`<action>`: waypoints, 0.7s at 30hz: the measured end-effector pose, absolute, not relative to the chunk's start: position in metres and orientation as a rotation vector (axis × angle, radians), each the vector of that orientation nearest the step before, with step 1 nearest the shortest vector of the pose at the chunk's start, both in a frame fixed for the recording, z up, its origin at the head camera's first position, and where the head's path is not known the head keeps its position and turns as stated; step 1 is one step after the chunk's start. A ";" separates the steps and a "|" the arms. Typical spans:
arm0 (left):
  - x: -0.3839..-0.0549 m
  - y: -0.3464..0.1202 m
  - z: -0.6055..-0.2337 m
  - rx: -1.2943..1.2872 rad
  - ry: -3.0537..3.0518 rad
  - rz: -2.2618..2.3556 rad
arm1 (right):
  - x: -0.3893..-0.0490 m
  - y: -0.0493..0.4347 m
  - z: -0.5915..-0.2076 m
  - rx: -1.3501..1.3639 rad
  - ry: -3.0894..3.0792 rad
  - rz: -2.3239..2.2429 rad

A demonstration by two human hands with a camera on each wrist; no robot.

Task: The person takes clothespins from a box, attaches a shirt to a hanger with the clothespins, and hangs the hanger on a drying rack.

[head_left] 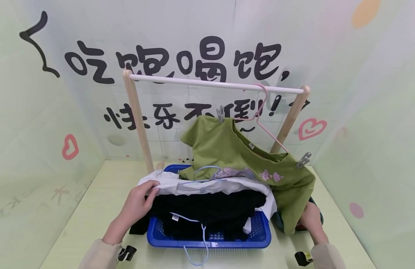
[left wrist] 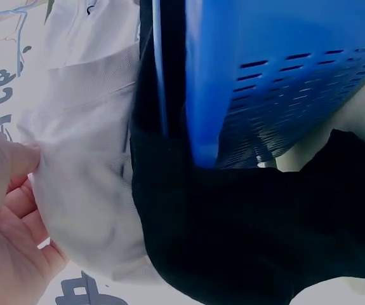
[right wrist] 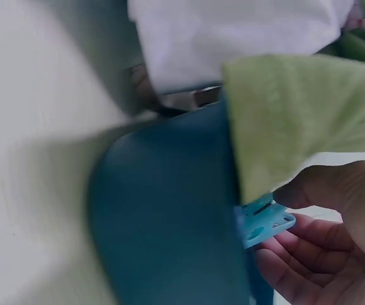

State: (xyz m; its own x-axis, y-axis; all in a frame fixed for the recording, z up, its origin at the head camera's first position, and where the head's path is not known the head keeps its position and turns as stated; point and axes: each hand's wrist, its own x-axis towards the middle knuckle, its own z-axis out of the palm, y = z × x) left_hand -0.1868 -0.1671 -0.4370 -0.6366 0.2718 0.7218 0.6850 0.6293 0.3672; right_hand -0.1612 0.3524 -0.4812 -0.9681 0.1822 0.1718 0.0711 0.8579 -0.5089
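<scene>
To the left of the blue basket [head_left: 234, 244], the edge of a white shirt [head_left: 164, 182] is pinched between the thumb and fingers of the left hand [head_left: 135, 203]. In the left wrist view, a finely lined band on the white cloth is shown, a detail lost in the head view; the basket's slotted side wall is also seen there, with the black garment [head_left: 207, 203] hanging past it. Across the basket, the white shirt is spread over the far part and the black garment over the middle; a blue hanger [head_left: 197, 182] is laid on the shirt, and the hook of a second hanger [head_left: 203, 233] is hung out over the basket's near rim.

Above and behind the basket, a white bar [head_left: 194, 82] is held up by wooden posts. From it, by a pink hanger [head_left: 272, 135], a green T-shirt [head_left: 224, 144] is hung at a slant, with two grey clips [head_left: 220, 114] fixed at its shoulders.

To the basket's right stands a teal container [right wrist: 163, 216]. There the right hand [head_left: 311, 216] is partly hidden by the green sleeve in the head view; only in the right wrist view is a light-blue clothespin [right wrist: 265, 225] seen gripped between its thumb and fingers.
</scene>
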 end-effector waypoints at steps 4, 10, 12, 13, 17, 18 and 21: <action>-0.187 -0.167 -0.436 -0.720 -2.229 -0.876 | -0.152 0.349 -0.474 -0.254 -2.672 0.806; -0.190 -0.167 -0.436 -0.692 -2.217 -0.884 | -0.135 0.340 -0.454 -0.364 -2.522 0.913; -0.192 -0.167 -0.436 -0.678 -2.205 -0.874 | -0.131 0.337 -0.448 -0.379 -2.468 0.947; -0.192 -0.167 -0.435 -0.672 -2.201 -0.871 | -0.129 0.335 -0.445 -0.381 -2.444 0.956; -0.193 -0.167 -0.434 -0.662 -2.189 -0.862 | -0.123 0.328 -0.435 -0.346 -2.370 1.009; -0.193 -0.167 -0.433 -0.664 -2.185 -0.861 | -0.122 0.326 -0.433 -0.342 -2.356 1.021; -0.194 -0.167 -0.433 -0.675 -2.171 -0.858 | -0.117 0.320 -0.426 -0.320 -2.317 1.050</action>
State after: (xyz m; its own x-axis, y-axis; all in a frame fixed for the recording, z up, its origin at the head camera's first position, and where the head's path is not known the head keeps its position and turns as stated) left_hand -0.1940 -0.1666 -0.4328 -0.6219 0.2054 0.7557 0.6665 0.6456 0.3729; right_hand -0.1175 0.3202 -0.4258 -0.8091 0.4309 0.3995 -0.0165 0.6629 -0.7485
